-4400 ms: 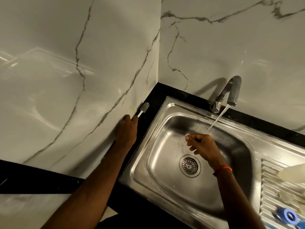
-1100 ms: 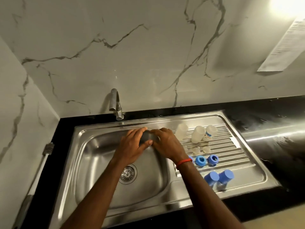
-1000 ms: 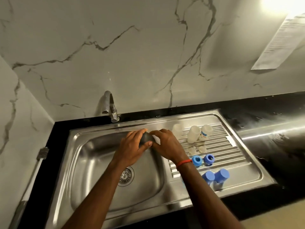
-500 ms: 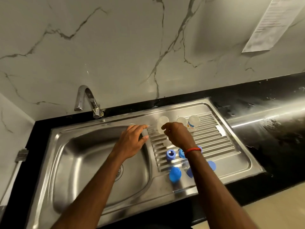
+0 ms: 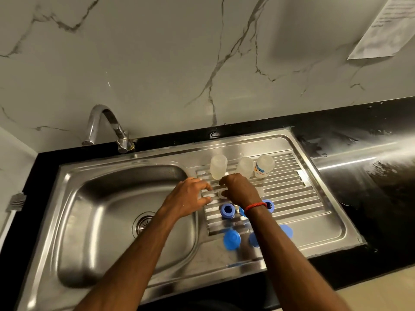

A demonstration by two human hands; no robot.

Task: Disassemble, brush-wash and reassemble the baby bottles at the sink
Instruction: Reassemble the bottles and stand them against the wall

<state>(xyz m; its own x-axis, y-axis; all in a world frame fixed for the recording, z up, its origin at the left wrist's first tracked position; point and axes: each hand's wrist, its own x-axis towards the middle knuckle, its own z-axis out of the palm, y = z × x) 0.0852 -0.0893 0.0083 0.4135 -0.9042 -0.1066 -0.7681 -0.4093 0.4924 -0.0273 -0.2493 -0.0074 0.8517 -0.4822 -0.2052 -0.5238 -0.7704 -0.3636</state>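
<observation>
Standing on the drainboard [image 5: 292, 194], three bottles [image 5: 218, 166] look empty; left fingers [image 5: 203, 187] spread, right fingers [image 5: 224, 181] curled, grasp unclear.

The scene is dim and warm-toned, with light from the right laying a white glare streak across the wet black counter [image 5: 370, 173] and soft sheen on the steel sink [image 5: 314, 198]. A broad, soft shadow lies on the marble wall [image 5: 157, 63] left of the paper sheet [image 5: 381, 30]. Wide-angle distortion bows the counter lines at the edges, and the near blue caps [image 5: 232, 240] look slightly smeared.
</observation>
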